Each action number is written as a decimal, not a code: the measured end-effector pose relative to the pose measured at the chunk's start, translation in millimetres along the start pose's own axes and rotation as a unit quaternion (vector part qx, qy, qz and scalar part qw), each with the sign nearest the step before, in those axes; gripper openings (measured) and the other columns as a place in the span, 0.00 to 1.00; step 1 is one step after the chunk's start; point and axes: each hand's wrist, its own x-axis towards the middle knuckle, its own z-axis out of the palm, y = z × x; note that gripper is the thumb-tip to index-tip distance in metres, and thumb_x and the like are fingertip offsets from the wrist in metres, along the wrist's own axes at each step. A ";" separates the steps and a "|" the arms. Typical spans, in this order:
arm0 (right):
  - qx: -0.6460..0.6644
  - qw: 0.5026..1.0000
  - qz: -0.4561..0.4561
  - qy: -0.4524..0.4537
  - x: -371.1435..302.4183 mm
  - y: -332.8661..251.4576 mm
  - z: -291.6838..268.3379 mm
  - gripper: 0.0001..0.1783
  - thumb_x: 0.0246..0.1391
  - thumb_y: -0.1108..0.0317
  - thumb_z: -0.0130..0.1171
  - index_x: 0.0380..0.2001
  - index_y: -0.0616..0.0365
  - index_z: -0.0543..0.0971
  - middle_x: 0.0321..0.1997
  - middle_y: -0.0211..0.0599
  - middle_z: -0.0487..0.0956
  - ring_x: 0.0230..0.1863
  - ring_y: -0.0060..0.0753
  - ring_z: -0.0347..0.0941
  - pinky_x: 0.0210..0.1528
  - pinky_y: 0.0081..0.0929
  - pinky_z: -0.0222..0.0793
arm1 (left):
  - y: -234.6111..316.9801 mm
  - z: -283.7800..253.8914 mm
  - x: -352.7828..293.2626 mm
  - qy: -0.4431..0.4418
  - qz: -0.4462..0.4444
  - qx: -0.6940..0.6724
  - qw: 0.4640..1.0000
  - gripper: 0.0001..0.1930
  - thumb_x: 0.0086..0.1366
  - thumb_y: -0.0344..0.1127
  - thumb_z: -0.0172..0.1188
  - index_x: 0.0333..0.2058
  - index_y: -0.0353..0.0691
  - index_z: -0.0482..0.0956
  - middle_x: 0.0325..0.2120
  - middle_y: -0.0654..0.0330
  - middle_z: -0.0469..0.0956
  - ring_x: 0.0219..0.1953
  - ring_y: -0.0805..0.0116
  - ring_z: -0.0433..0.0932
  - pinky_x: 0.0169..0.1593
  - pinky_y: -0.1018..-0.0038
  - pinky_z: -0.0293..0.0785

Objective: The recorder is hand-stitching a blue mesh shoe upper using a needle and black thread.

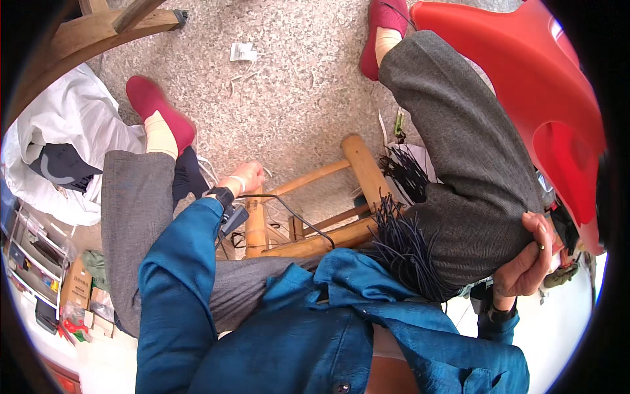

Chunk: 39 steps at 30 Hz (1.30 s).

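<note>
My left hand (pixel 245 176) is low between my knees, above the top of one bamboo post of a small bamboo stool (pixel 367 167). Its fingers are closed, and anything they hold is too small to make out. White strands hang close by on its left. Beside my right thigh, my right hand (pixel 527 262) is raised with its fingers bent together; a tiny dark spot shows at the fingers, but I cannot name it. Over my right thigh drapes a bundle of dark cords (pixel 410 253), and a second dark bundle (pixel 403 174) hangs lower beside that leg.
A red plastic chair (pixel 499 39) stands at the right. A white sack (pixel 79 125) with a dark item inside lies at the left, below wooden furniture legs (pixel 111 29). A small white packet (pixel 243 52) and scraps lie on the speckled floor. A black cable (pixel 289 207) runs from my left wrist.
</note>
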 end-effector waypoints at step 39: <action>-0.009 1.000 -0.004 0.001 9.3 -10.9 2.9 0.14 0.62 0.80 0.39 0.49 0.67 0.70 0.38 0.51 0.79 0.40 0.46 0.75 0.49 0.46 0.70 | 103.7 42.5 66.5 0.033 0.041 -0.138 0.989 0.17 0.60 0.37 0.58 0.46 0.38 0.78 0.42 0.47 0.81 0.47 0.52 0.79 0.51 0.62 0.75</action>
